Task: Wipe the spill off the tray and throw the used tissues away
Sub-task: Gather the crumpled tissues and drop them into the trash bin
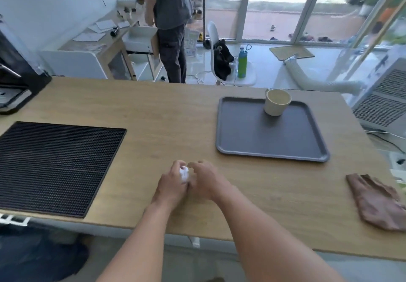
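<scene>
A crumpled white tissue is pressed between my two hands over the wooden table, near its front edge. My left hand curls around the tissue from the left. My right hand closes on it from the right. The grey tray lies farther back on the right, apart from my hands. A cream cup stands upright at the tray's far edge. I see no spill on the tray's surface.
A black ribbed mat covers the table's left side. A brown cloth lies crumpled at the right edge. A black machine sits at the far left corner. A person stands beyond the table.
</scene>
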`<action>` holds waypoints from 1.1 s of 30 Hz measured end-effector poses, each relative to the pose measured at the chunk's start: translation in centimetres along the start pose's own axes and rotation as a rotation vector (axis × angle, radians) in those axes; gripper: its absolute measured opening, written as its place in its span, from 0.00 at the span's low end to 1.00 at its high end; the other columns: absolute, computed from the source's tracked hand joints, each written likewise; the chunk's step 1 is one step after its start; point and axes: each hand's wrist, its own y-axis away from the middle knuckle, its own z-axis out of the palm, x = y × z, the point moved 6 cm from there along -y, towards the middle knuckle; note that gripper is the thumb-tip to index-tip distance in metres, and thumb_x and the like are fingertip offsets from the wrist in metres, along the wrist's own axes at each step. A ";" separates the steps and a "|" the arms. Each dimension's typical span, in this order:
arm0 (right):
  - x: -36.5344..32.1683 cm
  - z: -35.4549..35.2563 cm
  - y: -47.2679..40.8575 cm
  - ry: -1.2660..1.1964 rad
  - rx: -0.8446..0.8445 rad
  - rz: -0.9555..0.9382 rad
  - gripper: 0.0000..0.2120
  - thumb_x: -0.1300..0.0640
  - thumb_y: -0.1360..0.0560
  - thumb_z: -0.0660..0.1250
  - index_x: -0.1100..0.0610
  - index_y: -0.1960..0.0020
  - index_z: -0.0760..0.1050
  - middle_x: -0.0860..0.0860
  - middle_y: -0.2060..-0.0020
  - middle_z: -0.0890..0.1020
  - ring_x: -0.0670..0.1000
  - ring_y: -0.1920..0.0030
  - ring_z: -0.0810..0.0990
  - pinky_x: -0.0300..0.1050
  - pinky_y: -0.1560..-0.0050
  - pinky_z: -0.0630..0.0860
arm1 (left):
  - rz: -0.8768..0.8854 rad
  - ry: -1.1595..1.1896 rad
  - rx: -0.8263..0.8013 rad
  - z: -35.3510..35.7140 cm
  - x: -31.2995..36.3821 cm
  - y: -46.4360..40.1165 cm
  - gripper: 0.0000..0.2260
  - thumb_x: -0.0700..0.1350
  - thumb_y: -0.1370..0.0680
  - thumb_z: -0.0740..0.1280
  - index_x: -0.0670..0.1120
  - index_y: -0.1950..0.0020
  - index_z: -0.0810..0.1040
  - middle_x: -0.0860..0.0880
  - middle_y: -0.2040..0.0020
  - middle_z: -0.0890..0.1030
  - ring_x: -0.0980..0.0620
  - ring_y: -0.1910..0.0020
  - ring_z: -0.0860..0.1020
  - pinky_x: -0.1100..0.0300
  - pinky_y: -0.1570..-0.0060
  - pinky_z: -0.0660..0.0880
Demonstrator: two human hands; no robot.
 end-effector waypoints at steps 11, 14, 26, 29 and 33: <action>8.1 -6.0 3.7 -0.012 0.172 0.150 0.21 0.58 0.30 0.73 0.56 0.37 0.77 0.53 0.43 0.78 0.54 0.40 0.75 0.42 0.44 0.71 | 0.273 -0.120 0.039 5.2 6.1 -0.5 0.22 0.52 0.39 0.76 0.51 0.47 0.77 0.51 0.47 0.76 0.47 0.49 0.75 0.52 0.52 0.75; 8.3 -5.9 4.0 -0.008 0.186 0.136 0.23 0.57 0.30 0.72 0.55 0.35 0.75 0.53 0.40 0.78 0.54 0.40 0.76 0.42 0.42 0.72 | 0.212 -0.024 -0.001 5.8 5.8 -0.5 0.21 0.42 0.37 0.74 0.47 0.45 0.78 0.47 0.50 0.75 0.44 0.54 0.77 0.56 0.51 0.74; 10.8 -7.6 9.2 -0.101 0.305 0.205 0.08 0.59 0.28 0.65 0.55 0.50 0.79 0.55 0.52 0.80 0.58 0.51 0.79 0.47 0.54 0.76 | 0.371 0.002 -0.228 9.5 12.3 0.9 0.14 0.36 0.34 0.71 0.49 0.51 0.78 0.52 0.59 0.83 0.53 0.60 0.79 0.70 0.63 0.65; 14.0 -9.7 13.3 -0.125 0.388 0.301 0.09 0.56 0.30 0.65 0.54 0.51 0.80 0.55 0.55 0.83 0.57 0.54 0.80 0.47 0.56 0.77 | 0.452 0.012 -0.316 12.7 16.6 2.6 0.12 0.37 0.34 0.71 0.48 0.53 0.79 0.51 0.61 0.82 0.52 0.63 0.78 0.70 0.64 0.65; 19.3 -11.2 20.2 -0.184 0.474 0.464 0.10 0.56 0.33 0.64 0.52 0.53 0.79 0.54 0.58 0.83 0.56 0.55 0.82 0.48 0.57 0.78 | 0.585 0.034 -0.433 17.5 23.0 6.9 0.11 0.36 0.34 0.70 0.46 0.53 0.80 0.52 0.63 0.81 0.51 0.64 0.78 0.70 0.67 0.66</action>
